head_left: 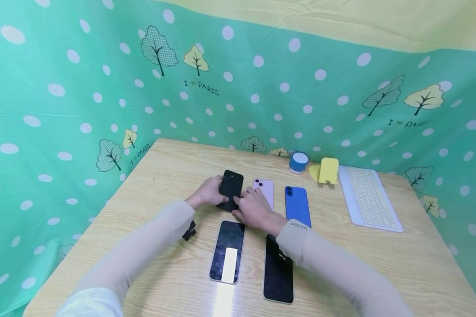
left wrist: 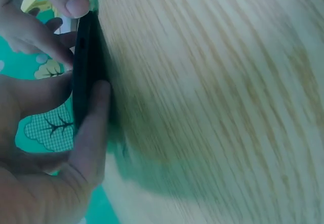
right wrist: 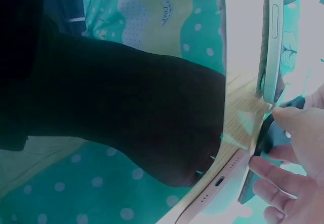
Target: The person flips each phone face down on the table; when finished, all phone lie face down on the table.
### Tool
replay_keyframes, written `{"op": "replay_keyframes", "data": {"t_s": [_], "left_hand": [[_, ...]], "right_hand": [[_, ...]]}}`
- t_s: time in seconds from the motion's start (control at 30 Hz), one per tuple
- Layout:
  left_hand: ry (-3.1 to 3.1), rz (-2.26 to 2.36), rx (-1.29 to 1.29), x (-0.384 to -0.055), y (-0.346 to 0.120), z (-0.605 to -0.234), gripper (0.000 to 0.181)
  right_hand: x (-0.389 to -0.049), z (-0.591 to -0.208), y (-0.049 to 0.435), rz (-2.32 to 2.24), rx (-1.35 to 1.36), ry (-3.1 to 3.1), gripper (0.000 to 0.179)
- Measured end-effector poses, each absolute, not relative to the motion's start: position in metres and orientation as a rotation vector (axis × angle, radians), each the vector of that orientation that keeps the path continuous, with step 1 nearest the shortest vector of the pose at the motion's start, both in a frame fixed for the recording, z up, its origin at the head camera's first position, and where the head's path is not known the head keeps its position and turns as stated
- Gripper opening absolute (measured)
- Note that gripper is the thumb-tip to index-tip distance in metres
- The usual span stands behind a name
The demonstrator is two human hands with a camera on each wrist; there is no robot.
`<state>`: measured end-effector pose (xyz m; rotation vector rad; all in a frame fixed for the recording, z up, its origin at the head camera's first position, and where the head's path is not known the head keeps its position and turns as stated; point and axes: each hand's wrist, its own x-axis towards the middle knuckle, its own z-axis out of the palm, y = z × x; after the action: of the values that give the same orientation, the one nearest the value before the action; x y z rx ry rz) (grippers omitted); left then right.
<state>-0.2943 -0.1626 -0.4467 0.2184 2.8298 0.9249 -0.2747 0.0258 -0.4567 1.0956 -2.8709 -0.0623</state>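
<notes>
A black smartphone (head_left: 232,184) is tilted with its camera side up, held in both hands. My left hand (head_left: 209,192) grips its left side, thumb on one face and fingers on the other, as the left wrist view shows with the phone's edge (left wrist: 81,89). At the lower right corner, my right hand (head_left: 255,208) pinches the same phone. Just right of it, partly behind my right hand, lies a pink smartphone (head_left: 267,188). Nearer me, a smartphone (head_left: 227,242) lies screen up and reflects a bright light.
A blue smartphone (head_left: 297,204) lies back up to the right. Under my right forearm is a dark-screened smartphone (head_left: 278,279). Toward the back stand a blue-and-white round container (head_left: 299,163), a yellow phone stand (head_left: 328,171) and a white keyboard (head_left: 370,198). A patterned curtain (head_left: 262,101) hangs behind the table.
</notes>
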Motion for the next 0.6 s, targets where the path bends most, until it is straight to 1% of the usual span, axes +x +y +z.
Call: {"op": "replay_keyframes", "data": {"t_s": [0.2, 0.33, 0.43, 0.6], "left_hand": [[2.822, 0.83, 0.152, -0.293, -0.158, -0.446, 0.073], [2.847, 0.717, 0.14, -0.295, -0.155, -0.442, 0.06], [2.859, 0.625, 0.122, -0.297, -0.152, -0.441, 0.054], [2.861, 0.555, 0.117, -0.299, -0.149, -0.44, 0.056]], "right_hand": [[-0.276, -0.459, 0.026, -0.109, 1.11, -2.867, 0.048], [-0.277, -0.46, 0.026, -0.138, 1.127, -2.872, 0.047], [-0.277, -0.46, 0.025, -0.161, 1.134, -2.87, 0.046], [-0.277, -0.46, 0.026, -0.176, 1.13, -2.868, 0.045]]}}
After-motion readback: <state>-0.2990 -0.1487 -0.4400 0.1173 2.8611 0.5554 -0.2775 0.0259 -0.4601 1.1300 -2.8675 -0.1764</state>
